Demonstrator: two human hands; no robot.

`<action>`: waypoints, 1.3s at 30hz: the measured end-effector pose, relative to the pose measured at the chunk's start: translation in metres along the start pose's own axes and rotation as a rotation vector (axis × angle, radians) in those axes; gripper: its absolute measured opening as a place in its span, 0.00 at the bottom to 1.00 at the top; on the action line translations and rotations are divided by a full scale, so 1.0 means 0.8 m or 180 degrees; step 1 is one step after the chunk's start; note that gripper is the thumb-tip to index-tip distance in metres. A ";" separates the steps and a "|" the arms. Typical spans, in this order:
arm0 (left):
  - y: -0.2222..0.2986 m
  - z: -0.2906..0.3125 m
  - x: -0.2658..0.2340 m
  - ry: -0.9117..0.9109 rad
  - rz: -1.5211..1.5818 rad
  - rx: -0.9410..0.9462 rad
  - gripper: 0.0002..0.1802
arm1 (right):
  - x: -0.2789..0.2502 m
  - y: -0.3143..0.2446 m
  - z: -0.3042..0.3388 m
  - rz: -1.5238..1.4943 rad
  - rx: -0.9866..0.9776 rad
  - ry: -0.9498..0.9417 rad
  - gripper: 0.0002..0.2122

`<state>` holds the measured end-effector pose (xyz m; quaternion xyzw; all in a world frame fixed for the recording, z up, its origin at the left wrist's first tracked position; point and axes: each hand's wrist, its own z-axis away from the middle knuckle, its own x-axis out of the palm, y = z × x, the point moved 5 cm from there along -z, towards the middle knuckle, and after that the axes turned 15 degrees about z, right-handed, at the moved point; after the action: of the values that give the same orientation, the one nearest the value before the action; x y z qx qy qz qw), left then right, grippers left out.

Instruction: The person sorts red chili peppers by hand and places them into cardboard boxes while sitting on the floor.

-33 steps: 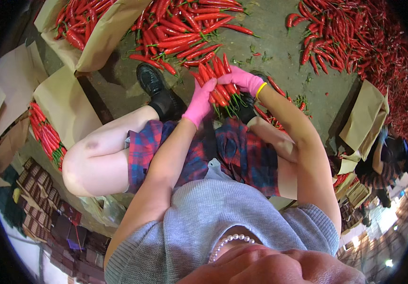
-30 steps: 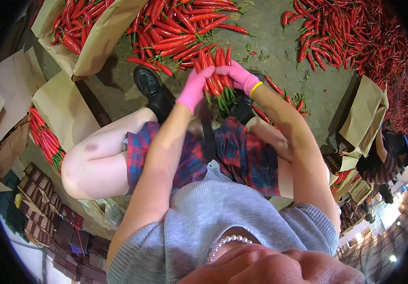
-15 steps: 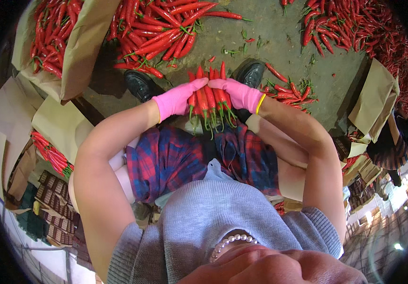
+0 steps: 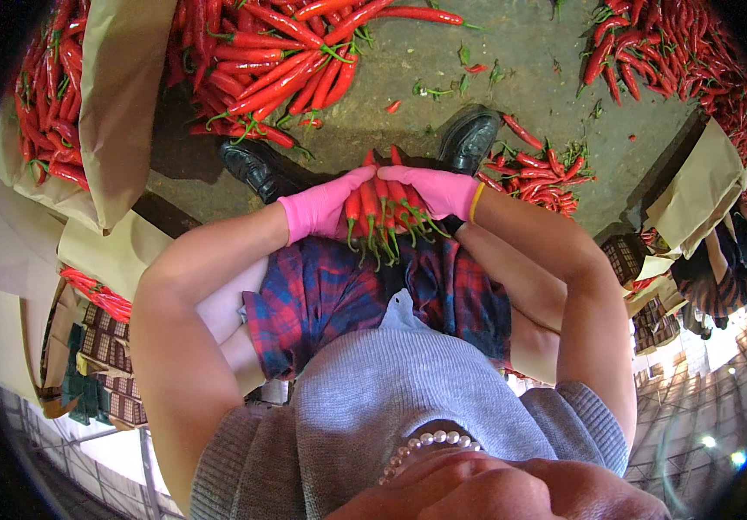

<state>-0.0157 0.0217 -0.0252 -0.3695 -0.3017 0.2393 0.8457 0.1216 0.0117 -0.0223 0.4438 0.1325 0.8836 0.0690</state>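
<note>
Item: one bundle of long red chilli peppers with green stems point(image 4: 382, 212), held between my two hands above my lap.

My left hand in its pink rubber glove point(image 4: 321, 208) is closed against the bundle's left side; my right hand in a matching pink glove point(image 4: 438, 191) is closed over its right side, both gripping, the stems pointing down toward my red-and-blue plaid skirt point(image 4: 347, 295). Beyond the bundle: my two black leather shoes point(image 4: 469, 137) on the grey concrete floor point(image 4: 521, 78). Further stock: a large loose heap of red chillies point(image 4: 269, 61) ahead, a small pile point(image 4: 538, 173) just right of my right shoe, and brown cardboard boxes point(image 4: 117, 95) holding chillies at left.
</note>
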 end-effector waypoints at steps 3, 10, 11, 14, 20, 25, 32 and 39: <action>0.023 -0.020 -0.030 0.0299 -0.0190 0.0300 0.30 | -0.017 -0.006 -0.022 -0.0192 -0.0195 0.0137 0.16; -0.004 0.035 0.035 0.0280 -0.0273 0.1658 0.23 | 0.015 -0.039 0.014 0.0461 -0.1269 0.0242 0.19; 0.004 0.041 0.038 0.0261 -0.0576 0.2150 0.25 | 0.036 -0.067 0.029 0.0744 -0.1564 0.0263 0.20; 0.025 0.069 0.059 0.0108 -0.1413 0.3379 0.29 | 0.041 -0.112 0.048 0.2124 -0.1541 0.0335 0.25; 0.051 0.068 0.079 -0.0968 -0.0720 0.3728 0.29 | 0.059 -0.199 0.025 0.3725 -0.1428 0.0094 0.26; 0.077 -0.006 0.058 -0.1256 -0.0140 0.3629 0.26 | 0.042 -0.208 0.031 0.4544 -0.1461 0.0955 0.26; 0.027 -0.050 0.039 -0.1477 0.0099 0.3755 0.26 | 0.038 -0.159 0.043 0.4925 -0.0545 0.1394 0.26; -0.024 -0.061 0.028 -0.1455 -0.0023 0.4214 0.26 | 0.039 -0.107 0.078 0.6323 -0.0441 0.2253 0.34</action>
<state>0.0365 0.0008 -0.0297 0.2839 -0.2641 0.4417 0.8090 0.1535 0.1116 0.0121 0.0651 -0.3284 0.6280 -0.7025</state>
